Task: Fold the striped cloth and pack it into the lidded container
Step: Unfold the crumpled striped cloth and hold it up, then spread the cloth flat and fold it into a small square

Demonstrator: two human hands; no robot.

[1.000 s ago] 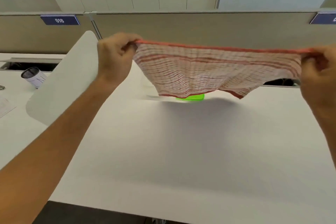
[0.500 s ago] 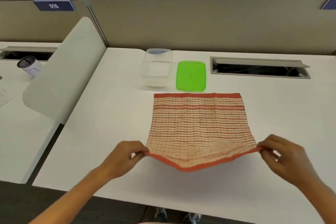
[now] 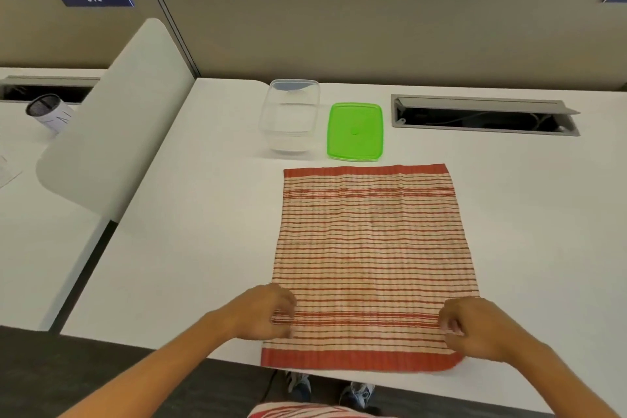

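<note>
Head camera looks down on a white desk [image 3: 190, 248] where the striped cloth [image 3: 369, 258] lies spread flat and unfolded, its far red hem near the green lid [image 3: 355, 131] and its near red hem right at the desk's front edge. To my eye the task sits at its very start: the cloth is laid out, no fold is made yet, and nothing is packed. The left hand [image 3: 263, 312] rests curled at the cloth's left edge near the front corner, fingertips on or pinching the fabric; I cannot tell which. The right hand [image 3: 475, 327] is curled at the right edge and seems to pinch the fabric between thumb and fingers, though the grip itself is too small to be sure of.

Its long axis runs away from the person, from the desk's front edge toward the clear container [image 3: 291, 115], with the stripes crossing it from side to side. That container stands open, just left of its lid, a little beyond the far hem.

I judge the next move calls for both hands to lift the near corners together and carry them evenly to the far hem, halving the long side, keeping the edges square so later folds fit the small tub
</note>
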